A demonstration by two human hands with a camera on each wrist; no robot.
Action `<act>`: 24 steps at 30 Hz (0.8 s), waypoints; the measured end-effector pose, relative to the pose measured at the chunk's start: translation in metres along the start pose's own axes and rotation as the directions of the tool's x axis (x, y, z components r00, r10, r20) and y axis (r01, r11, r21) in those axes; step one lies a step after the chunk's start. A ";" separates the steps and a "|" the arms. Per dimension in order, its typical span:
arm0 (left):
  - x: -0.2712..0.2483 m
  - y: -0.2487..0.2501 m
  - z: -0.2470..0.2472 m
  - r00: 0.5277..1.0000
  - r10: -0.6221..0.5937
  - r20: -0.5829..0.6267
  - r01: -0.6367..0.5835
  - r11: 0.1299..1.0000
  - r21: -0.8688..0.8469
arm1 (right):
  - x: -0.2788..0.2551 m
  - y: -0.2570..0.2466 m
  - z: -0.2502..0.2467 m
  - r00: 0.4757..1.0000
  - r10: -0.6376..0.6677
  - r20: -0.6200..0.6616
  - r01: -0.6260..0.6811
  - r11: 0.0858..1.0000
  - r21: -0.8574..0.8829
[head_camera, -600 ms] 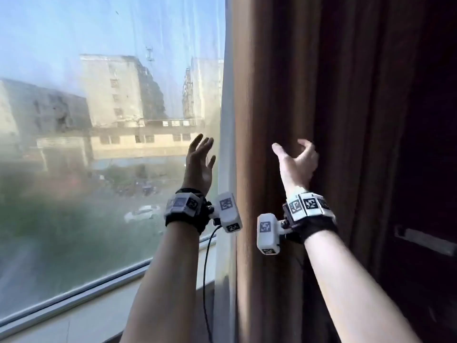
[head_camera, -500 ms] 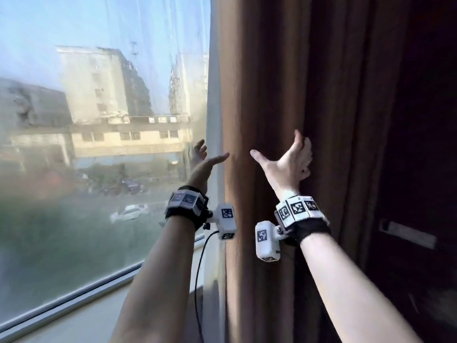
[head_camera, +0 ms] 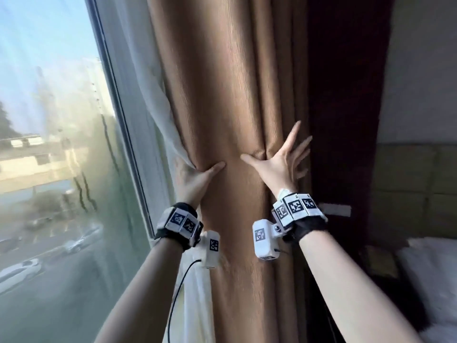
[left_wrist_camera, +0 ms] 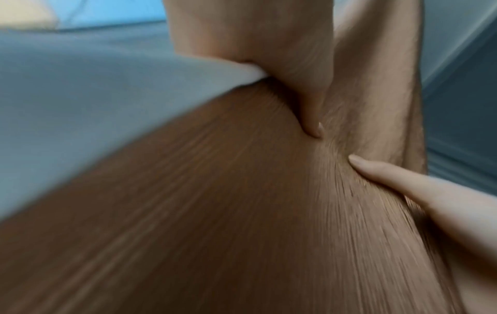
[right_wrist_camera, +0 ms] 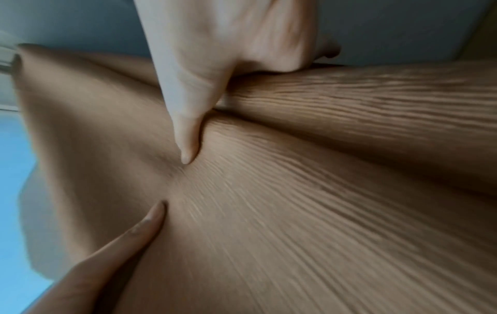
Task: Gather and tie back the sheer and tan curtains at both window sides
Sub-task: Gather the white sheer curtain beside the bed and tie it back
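we are at the gathering step, at the window side on our right. nearest to us are our two arms, each with a wrist camera strapped on. our left hand cups the window edge of the tan curtain. its thumb lies across the front of the cloth, and its fingers go round behind, where we cannot see them. the white sheer curtain is caught in that same hold, and the left wrist view shows a white fold tucked under the hand. our right hand is spread wide and flat on the room side of the tan bunch. its fingers are straight and it is pushing, not squeezing. the two thumbs point at each other with a strip of cloth between them.

the tan curtain is thick, with thin lines running down it. it hangs in big soft folds and is pinched narrow where our hands press. the sheer one is thin and light, and more of it hangs loose down below our left wrist.

next we think we should squeeze the bunch tight with one hand and find a tie. a pale strap shows on the dark wall behind, just beside our right wrist, and it may be the tie, but we cannot tell. far off is a bed, and outside the window are buildings and cars.
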State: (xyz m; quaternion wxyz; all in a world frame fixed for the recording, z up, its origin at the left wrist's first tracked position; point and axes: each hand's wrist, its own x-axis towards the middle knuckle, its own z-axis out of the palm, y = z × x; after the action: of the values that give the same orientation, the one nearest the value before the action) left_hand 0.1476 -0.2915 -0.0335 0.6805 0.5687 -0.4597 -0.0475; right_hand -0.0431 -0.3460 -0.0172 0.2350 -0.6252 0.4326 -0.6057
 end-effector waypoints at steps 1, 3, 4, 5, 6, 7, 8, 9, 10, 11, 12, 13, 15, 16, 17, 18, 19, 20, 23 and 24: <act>0.013 -0.007 0.012 1.000 -0.027 0.012 0.028 0.999 -0.045 | 0.009 0.008 0.002 0.999 0.034 0.002 -0.034 0.999 0.009; 0.038 -0.022 0.043 0.994 -0.035 0.104 0.048 0.991 -0.125 | 0.031 0.026 0.006 0.996 0.093 -0.015 -0.092 0.996 0.011; 0.049 -0.024 0.056 0.992 -0.027 0.120 0.045 0.988 -0.146 | 0.042 0.033 0.007 0.994 0.107 -0.009 -0.106 0.994 0.034; 0.058 -0.029 0.073 0.992 -0.022 0.126 0.042 0.987 -0.157 | 0.056 0.044 0.008 0.993 0.120 -0.006 -0.119 0.991 0.054; 0.068 -0.031 0.087 0.993 -0.009 0.115 0.029 0.986 -0.167 | 0.069 0.051 0.008 0.993 0.119 0.011 -0.119 0.991 0.067; 0.078 -0.034 0.101 0.991 0.002 0.132 0.023 0.983 -0.182 | 0.082 0.059 0.008 0.993 0.111 0.032 -0.113 0.992 0.062; 0.089 -0.038 0.120 0.987 -0.002 0.162 0.034 0.980 -0.196 | 0.098 0.069 0.008 0.993 0.109 0.047 -0.111 0.993 0.035; 0.101 -0.042 0.135 0.982 -0.007 0.189 0.044 0.980 -0.194 | 0.114 0.079 0.009 0.992 0.110 0.061 -0.110 0.994 0.006; 0.113 -0.045 0.154 0.975 -0.016 0.223 0.060 0.980 -0.192 | 0.132 0.089 0.009 0.991 0.115 0.066 -0.113 0.993 -0.027; 0.123 -0.048 0.169 0.969 -0.024 0.247 0.073 0.979 -0.189 | 0.147 0.098 0.009 0.991 0.112 0.067 -0.109 0.993 -0.048; 0.133 -0.052 0.186 0.963 -0.025 0.268 0.079 0.978 -0.191 | 0.161 0.108 0.009 0.992 0.106 0.062 -0.101 0.992 -0.070; 0.146 -0.059 0.205 0.960 -0.020 0.280 0.076 0.979 -0.189 | 0.180 0.120 0.011 0.994 0.094 0.052 -0.088 0.992 -0.095; 0.170 -0.070 0.239 0.957 -0.019 0.289 0.073 0.982 -0.176 | 0.214 0.144 0.018 0.997 0.067 0.036 -0.061 0.987 -0.149; 0.180 -0.075 0.253 0.956 -0.010 0.293 0.066 0.981 -0.180 | 0.229 0.155 0.021 0.998 0.055 0.033 -0.049 0.985 -0.167; 0.189 -0.081 0.268 0.955 0.007 0.295 0.051 0.981 -0.190 | 0.244 0.166 0.024 0.998 0.046 0.030 -0.040 0.982 -0.185; 0.202 -0.087 0.287 0.958 0.034 0.283 0.026 0.978 -0.206 | 0.264 0.179 0.027 0.999 0.032 0.033 -0.025 0.980 -0.196; 0.212 -0.090 0.301 0.958 0.059 0.282 0.004 0.976 -0.218 | 0.280 0.189 0.029 0.999 0.021 0.028 -0.015 0.980 -0.199; 0.226 -0.093 0.320 0.955 0.075 0.286 -0.009 0.974 -0.226 | 0.301 0.200 0.032 1.000 0.014 0.021 -0.010 0.980 -0.199; 0.253 -0.107 0.366 0.945 0.094 0.313 -0.014 0.968 -0.250 | 0.349 0.234 0.039 1.000 0.005 0.004 -0.004 0.974 -0.228; 0.262 -0.114 0.380 0.944 0.099 0.315 -0.017 0.967 -0.254 | 0.364 0.245 0.043 1.000 -0.002 -0.001 0.001 0.972 -0.236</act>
State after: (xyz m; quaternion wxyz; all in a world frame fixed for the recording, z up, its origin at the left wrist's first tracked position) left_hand 0.0918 -0.7625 -0.0039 0.6620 0.4496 -0.5727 -0.1776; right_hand -0.1038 -0.7828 -0.0226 0.1584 -0.6486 0.5011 -0.5507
